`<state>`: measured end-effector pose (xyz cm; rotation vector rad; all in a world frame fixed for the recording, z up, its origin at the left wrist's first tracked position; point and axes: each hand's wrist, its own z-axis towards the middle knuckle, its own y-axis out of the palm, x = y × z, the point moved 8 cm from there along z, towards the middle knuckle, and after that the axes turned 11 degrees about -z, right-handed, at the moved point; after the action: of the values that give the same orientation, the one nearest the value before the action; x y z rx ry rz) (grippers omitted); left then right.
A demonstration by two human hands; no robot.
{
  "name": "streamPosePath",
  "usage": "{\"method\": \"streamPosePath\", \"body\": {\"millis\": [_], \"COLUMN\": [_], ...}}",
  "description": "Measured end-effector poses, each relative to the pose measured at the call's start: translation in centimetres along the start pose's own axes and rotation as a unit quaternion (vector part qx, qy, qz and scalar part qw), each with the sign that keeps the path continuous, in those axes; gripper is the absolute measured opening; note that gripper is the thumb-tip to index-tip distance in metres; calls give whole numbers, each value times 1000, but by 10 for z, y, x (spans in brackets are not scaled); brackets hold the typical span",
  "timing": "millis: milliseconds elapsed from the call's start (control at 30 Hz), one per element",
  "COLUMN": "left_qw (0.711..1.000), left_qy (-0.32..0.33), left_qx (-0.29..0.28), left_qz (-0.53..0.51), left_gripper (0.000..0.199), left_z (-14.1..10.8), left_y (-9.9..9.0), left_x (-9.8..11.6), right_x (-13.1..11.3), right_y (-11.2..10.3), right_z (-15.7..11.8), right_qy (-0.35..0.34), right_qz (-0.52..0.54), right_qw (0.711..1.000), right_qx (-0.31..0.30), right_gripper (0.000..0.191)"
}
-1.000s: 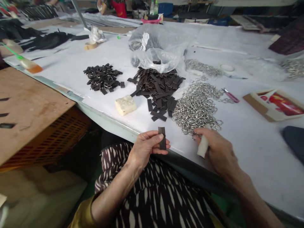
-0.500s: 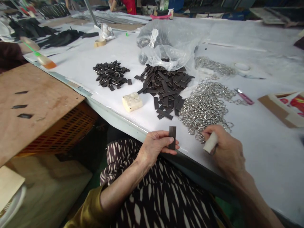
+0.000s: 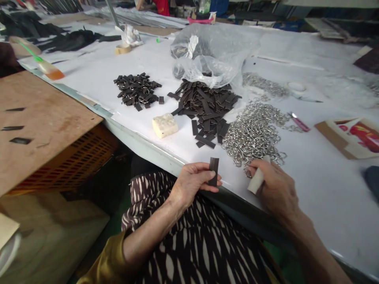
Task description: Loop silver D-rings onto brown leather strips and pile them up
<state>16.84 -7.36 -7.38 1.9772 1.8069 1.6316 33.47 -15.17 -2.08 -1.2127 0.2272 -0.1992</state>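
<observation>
My left hand (image 3: 197,179) pinches a dark brown strip (image 3: 213,172) upright between thumb and fingers at the table's front edge. My right hand (image 3: 274,187) is closed around a pale, stick-like piece (image 3: 256,181) that looks wrapped; its exact kind I cannot make out. The fingertips of that hand touch the near edge of a heap of silver metal rings (image 3: 251,132). Behind my left hand lies a pile of loose dark strips (image 3: 207,100). Further left sits a pile of strips fitted with rings (image 3: 137,90). A cream foam-like block (image 3: 165,125) rests between the piles and the edge.
A clear plastic bag (image 3: 213,51) stands behind the strips. At the right are a pink-handled cutter (image 3: 299,121) and an open carton (image 3: 340,138). A glue bottle (image 3: 50,70) and another person's hand (image 3: 25,46) are far left, above a wooden board (image 3: 44,118).
My right hand has shifted slightly left along the ring heap, and the pale piece in it has tilted. My left hand keeps the strip in nearly the same place. The view has turned slightly.
</observation>
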Motion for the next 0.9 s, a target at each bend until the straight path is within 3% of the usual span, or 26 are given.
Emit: {"method": "streamPosePath", "body": {"millis": [200,267,367,567,900], "left_qw": [1000,1000,1000,999,978], "left_qy": [0,1,1,15,112], "left_qx": [-11,-14,-19,-28,5], "left_qz": [-4,-6,-2,35,176], "left_gripper": [18,18,19,18,24], "left_z": [1,2,1,-3,-5], "left_y": [4,6,8,11,-5], "left_x": [1,2,2,6,23], "right_x": [-1,-6,-25,-64,-79], "right_y": [-19,-31,-39,-35,-26], "right_z": [5,11,22,38,49], "right_qy": [56,105,132,64,-43], "right_qz": [75,162,294,286,274], "right_qw": [994,977,943,955,959], "right_qx": [53,86,80,44,-62], "right_gripper": [10,15,18,11,13]}}
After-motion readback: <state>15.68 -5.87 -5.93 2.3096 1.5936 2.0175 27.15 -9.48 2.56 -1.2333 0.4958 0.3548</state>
